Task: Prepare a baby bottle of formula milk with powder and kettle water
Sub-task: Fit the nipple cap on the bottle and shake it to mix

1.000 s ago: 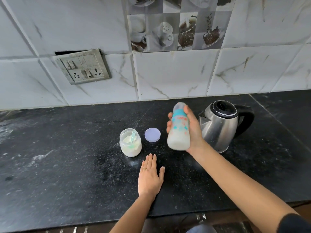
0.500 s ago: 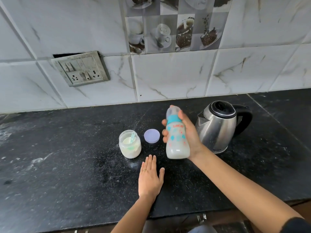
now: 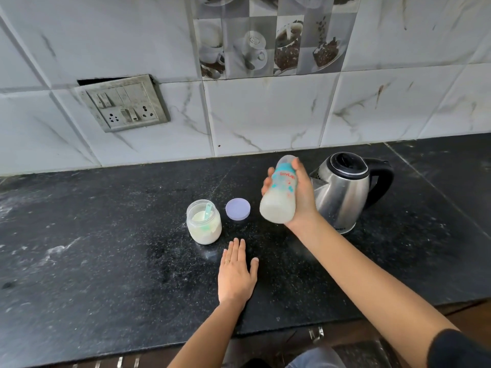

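Tipped further than half a second ago, my right hand [image 3: 301,197] curls its fingers round the waist of the clear plastic baby bottle with a teal collar [image 3: 279,200], milky inside, above the black stone counter [image 3: 106,248] beside the steel kettle [image 3: 342,192]. My left hand [image 3: 236,274] lies flat, fingers straight. Light, smooth plastic (slippery if wet, I'd judge): a mid-body grip suits.

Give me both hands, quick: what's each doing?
Left hand: open, flat on the countertop.
Right hand: gripping the baby bottle, raised and tilted.

Ring [image 3: 227,261] on left hand [image 3: 235,278], black sleeve [image 3: 462,350]
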